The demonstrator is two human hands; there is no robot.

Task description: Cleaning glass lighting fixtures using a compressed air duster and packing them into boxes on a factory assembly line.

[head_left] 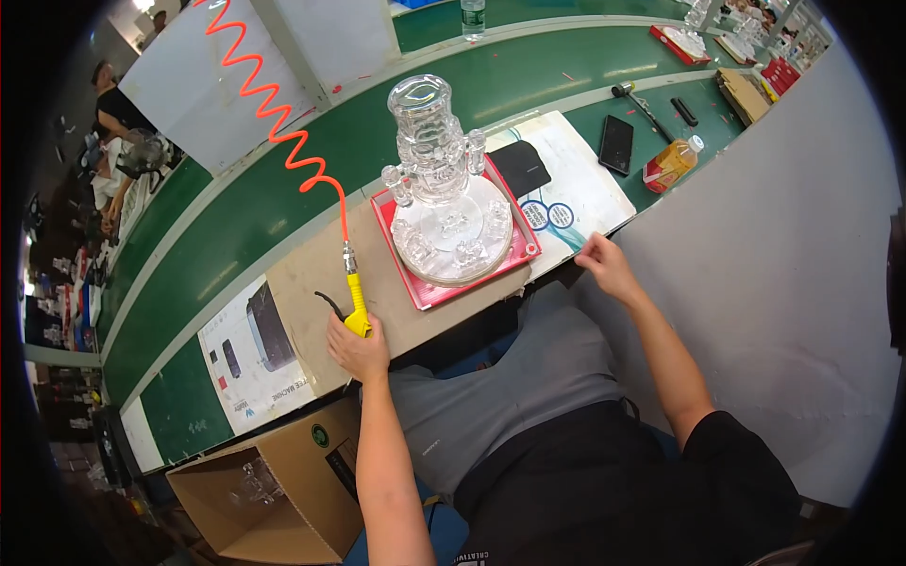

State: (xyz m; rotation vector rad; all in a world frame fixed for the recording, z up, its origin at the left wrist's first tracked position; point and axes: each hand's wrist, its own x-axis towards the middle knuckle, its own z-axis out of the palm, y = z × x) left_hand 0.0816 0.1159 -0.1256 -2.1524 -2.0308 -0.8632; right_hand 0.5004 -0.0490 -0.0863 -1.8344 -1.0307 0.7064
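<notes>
My left hand [357,351] has its grip closed round the yellow air gun [358,307] at the counter's [283,203] near edge, left of the clear glass piece [444,179] on its red tray [427,291]. I should keep the orange coiled hose [274,113] off the glass. My right hand [606,266] pinches the white sheet's [576,179] near corner. The green counter runs far; other workers sit left.

The left hand [359,351] covers the bottom of the yellow air gun [358,304]. The top of the clear plastic water bottle [473,16] is cut off by the edge. Small clear glass pieces [253,483] inside the brown cardboard box [283,495] are too blurry to tell.
</notes>
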